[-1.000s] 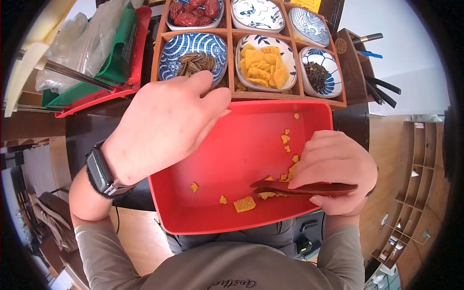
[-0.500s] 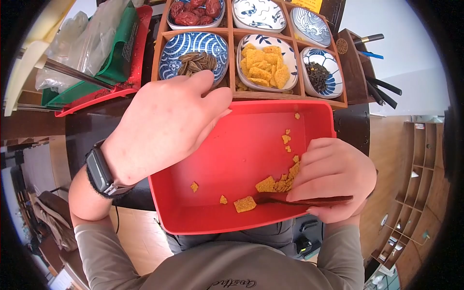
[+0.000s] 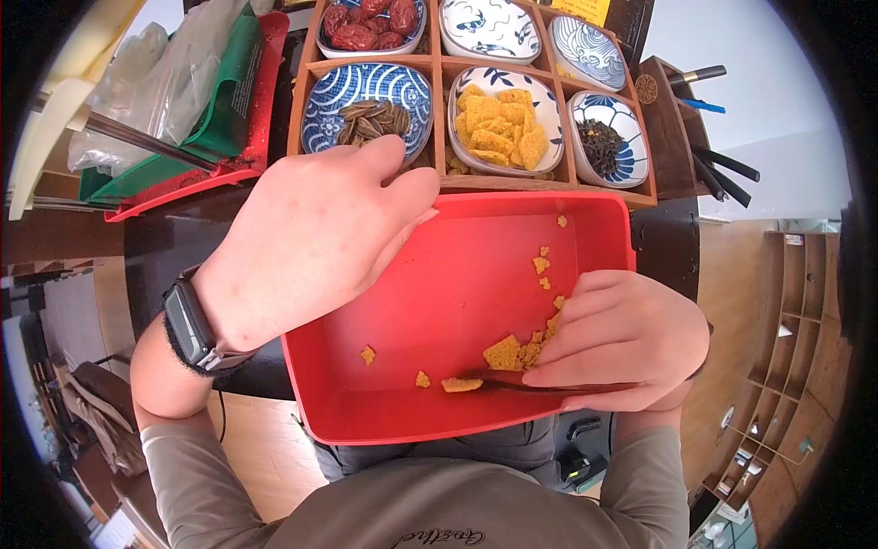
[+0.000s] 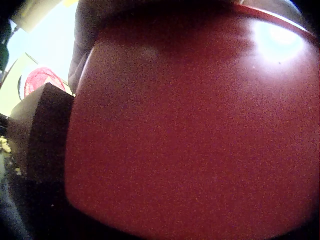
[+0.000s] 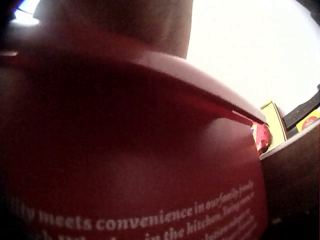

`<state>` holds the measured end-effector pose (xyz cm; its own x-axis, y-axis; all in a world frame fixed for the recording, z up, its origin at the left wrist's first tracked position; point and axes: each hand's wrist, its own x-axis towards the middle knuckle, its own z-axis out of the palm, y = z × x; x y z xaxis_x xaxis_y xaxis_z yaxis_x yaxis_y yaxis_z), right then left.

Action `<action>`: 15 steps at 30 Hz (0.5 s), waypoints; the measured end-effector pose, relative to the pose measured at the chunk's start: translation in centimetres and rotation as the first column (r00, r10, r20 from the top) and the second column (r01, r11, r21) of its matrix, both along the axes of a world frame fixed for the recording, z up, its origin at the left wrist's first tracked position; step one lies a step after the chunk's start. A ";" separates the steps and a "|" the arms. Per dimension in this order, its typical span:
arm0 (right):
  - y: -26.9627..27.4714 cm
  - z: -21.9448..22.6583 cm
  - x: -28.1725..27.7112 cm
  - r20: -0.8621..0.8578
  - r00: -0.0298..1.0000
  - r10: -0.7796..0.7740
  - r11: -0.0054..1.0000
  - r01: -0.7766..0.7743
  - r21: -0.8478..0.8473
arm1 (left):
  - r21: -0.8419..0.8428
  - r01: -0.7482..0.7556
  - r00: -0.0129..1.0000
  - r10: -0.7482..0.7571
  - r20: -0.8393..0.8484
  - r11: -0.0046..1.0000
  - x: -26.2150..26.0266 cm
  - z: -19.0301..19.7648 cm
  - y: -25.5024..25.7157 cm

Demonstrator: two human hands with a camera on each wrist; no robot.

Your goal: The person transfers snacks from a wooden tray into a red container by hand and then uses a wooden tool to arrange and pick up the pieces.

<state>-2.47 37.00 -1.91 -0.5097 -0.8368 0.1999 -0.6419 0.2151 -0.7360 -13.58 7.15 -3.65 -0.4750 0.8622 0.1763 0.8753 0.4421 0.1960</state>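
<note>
My right hand (image 3: 631, 339) holds dark brown wooden tongs (image 3: 501, 376) inside a red plastic bin (image 3: 430, 284). The tongs' tips are at a yellow chip (image 3: 462, 385), which appears nearly edge-on. Broken chip pieces (image 3: 503, 352) lie just beyond the tongs, partly hidden by the right hand. My left hand (image 3: 311, 233) grips the bin at its far left rim, with a watch on that wrist. The bin's smooth outer wall (image 4: 195, 130) fills the left wrist view. White lettering runs along the wall (image 5: 150, 165) in the right wrist view.
Behind the bin, a wooden divided tray (image 3: 439, 119) carries patterned bowls, among them one of chips (image 3: 494, 123), one of sunflower seeds (image 3: 370, 119) and one of red dates (image 3: 366, 26). A pen holder (image 3: 672, 128) stands right; a green-and-red box (image 3: 215, 128) with plastic bags, left.
The right hand and tongs have moved slightly left and towards the body. The tongs have left the broken pieces and come to the single chip, which has tipped from lying flat. The left hand stays put.
</note>
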 end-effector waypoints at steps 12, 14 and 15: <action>-0.4 -0.6 0.4 -0.017 1.000 -0.021 1.000 0.022 0.012 | 0.013 -0.001 1.000 0.001 0.005 1.000 0.0 0.0 0.0; -0.5 -0.7 0.4 -0.015 1.000 -0.024 1.000 0.024 0.010 | 0.014 -0.001 1.000 0.001 0.005 1.000 0.0 0.0 0.0; -0.5 -0.8 0.4 -0.020 0.999 -0.025 1.000 0.025 0.008 | 0.013 -0.001 1.000 0.001 0.005 1.000 0.0 -0.1 0.0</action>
